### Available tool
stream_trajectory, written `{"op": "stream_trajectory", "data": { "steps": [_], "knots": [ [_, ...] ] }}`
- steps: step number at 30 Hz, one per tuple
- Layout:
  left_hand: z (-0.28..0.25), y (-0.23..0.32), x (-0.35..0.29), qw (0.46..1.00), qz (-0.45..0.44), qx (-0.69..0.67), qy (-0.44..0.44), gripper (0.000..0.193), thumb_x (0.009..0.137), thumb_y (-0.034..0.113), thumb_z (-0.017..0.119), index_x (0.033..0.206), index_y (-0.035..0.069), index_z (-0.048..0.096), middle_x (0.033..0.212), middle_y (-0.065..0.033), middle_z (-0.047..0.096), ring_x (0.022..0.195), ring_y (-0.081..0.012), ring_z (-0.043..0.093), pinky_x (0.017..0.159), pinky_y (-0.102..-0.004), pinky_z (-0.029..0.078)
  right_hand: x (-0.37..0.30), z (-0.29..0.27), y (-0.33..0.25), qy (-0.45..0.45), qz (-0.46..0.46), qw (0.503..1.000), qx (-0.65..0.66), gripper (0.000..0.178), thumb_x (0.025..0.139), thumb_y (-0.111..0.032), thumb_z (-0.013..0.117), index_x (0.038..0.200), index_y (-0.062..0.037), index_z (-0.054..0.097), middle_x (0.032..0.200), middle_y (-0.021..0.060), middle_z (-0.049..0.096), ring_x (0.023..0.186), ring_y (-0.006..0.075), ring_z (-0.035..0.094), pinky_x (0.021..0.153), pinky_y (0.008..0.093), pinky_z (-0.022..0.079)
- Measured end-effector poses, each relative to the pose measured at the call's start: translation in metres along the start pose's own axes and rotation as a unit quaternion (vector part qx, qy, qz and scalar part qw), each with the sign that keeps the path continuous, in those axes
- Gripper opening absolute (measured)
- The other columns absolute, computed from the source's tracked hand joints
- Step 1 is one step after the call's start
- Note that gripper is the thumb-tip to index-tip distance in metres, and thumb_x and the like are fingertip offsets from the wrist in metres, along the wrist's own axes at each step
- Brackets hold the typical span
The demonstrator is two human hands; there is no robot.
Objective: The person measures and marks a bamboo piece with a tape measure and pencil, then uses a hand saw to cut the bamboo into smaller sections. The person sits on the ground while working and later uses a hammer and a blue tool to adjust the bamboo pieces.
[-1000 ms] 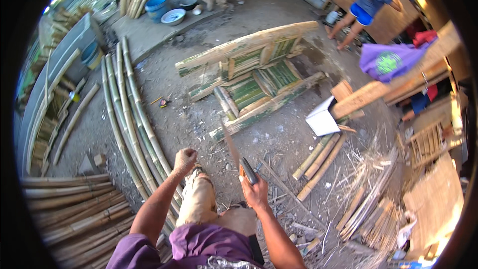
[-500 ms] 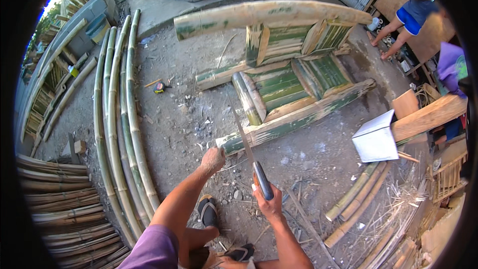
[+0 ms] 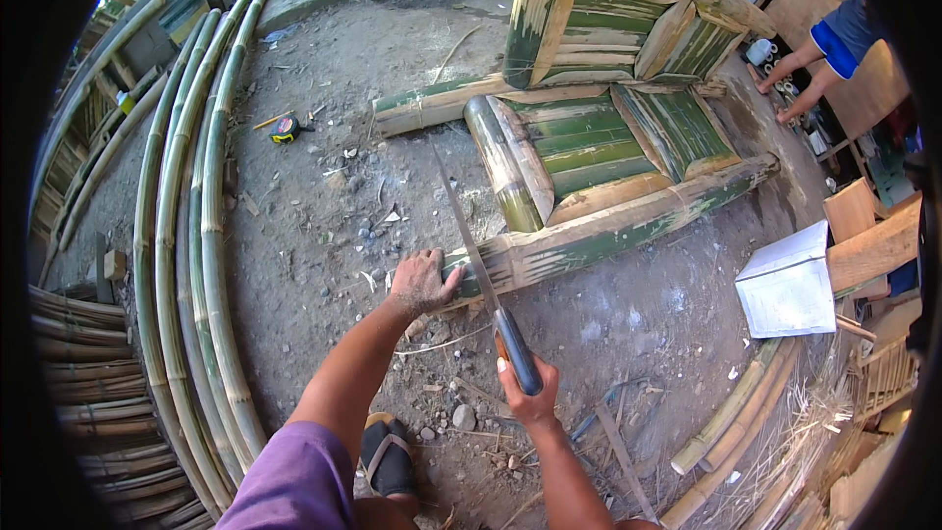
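Closer now than half a second ago, the person has bent in over the bamboo frame (image 3: 589, 137), and the left hand (image 3: 424, 283), which hovered short of it then, is pressed on the cut end of the near bamboo rail (image 3: 608, 231), fingers spread over it, likely to keep it from rolling on the dirt. The right hand (image 3: 525, 395) is clenched around the dark handle of a long knife (image 3: 471, 245), whose thin blade lies across the rail just beside the left hand and points away toward the frame's middle. Frame and rail rest flat on the ground, slats up, within arm's reach. A yellow-and-black tape measure (image 3: 285, 128) sits well apart on the dirt to the left, near a row of long bamboo poles (image 3: 186, 236) laid side by side. To the right, a white folded sheet or box (image 3: 785, 285) leans by wooden boards; whether it bears any label I cannot tell. Another person's arms (image 3: 795, 79) reach down at the far right.
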State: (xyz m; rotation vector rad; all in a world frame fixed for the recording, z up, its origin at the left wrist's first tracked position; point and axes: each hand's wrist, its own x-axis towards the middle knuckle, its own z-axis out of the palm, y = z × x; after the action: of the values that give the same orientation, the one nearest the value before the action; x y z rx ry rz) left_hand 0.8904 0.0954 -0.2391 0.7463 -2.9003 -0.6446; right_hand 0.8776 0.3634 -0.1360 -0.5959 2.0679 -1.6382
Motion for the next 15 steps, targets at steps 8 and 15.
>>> {"op": "stream_trajectory", "data": {
  "steps": [8,15],
  "knots": [
    [-0.012,0.008,0.003,0.999,-0.033,-0.018,-0.031,0.06,0.094,0.054,0.05,0.123,0.003,0.059,0.111,-0.0243,0.067,0.106,-0.042,0.064,0.093,-0.0496,0.049,-0.016,0.001,0.017,-0.029,-0.03,0.999,-0.034,0.019,0.085,-0.013,0.072,0.074,-0.005,0.06,0.058,0.0032,0.055,0.05,0.0111,0.055,0.048,0.0304,0.043],
    [-0.015,0.007,0.004,0.998,-0.036,-0.025,-0.034,0.064,0.093,0.059,0.05,0.123,0.004,0.061,0.114,-0.0221,0.067,0.11,-0.0401,0.063,0.097,-0.0486,0.046,-0.148,-0.079,-0.061,-0.114,0.156,0.965,-0.176,0.033,0.082,-0.015,0.074,0.109,0.003,0.07,0.068,0.0113,0.066,0.058,0.0186,0.068,0.055,0.0322,0.052]
  ]
}}
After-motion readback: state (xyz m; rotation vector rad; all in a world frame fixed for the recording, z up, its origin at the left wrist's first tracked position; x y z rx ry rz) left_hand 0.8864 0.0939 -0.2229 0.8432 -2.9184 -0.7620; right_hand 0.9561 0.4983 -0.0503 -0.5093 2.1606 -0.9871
